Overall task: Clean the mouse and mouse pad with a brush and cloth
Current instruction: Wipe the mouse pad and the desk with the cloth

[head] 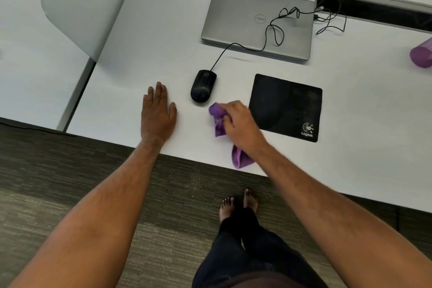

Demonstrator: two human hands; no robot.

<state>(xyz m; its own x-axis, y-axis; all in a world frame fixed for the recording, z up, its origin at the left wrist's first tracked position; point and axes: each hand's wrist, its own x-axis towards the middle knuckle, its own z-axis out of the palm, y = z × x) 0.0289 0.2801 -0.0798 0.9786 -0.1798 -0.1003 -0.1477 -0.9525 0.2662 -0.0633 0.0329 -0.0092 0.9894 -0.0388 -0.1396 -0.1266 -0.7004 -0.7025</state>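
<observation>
Head view, standing at white desk [350, 170]. L hand [157, 112] flat on desk top, palm down, fingers straight and together, holding nothing; it lies just left of the mouse, not touching it. R hand [238, 121] fingers curled round a purple cloth [218, 117], gripping it bunched; one wad sticks out past the knuckles toward the mouse, a tail hangs out under the wrist and over the desk's near edge. Cloth looks to be on the desk surface, between mouse and mouse pad. Mouse [203, 86]: black, wired, sits on bare desk, off the pad, just above-left of the cloth wad; contact w/ cloth can't tell, appears slightly apart. Its cable [272, 30] runs up across a closed grey laptop [247, 18] lid in loops, toward a cable slot [378, 9] at desk's far right. Mouse pad [286, 106]: black, Logitek logo at near-right corner, flat on desk, right of R hand, below laptop. Purple object [422, 54] at right frame edge, cut off, can't ID. No brush made out. Below desk: grey carpet [70, 182], bare feet, dark trousers.
</observation>
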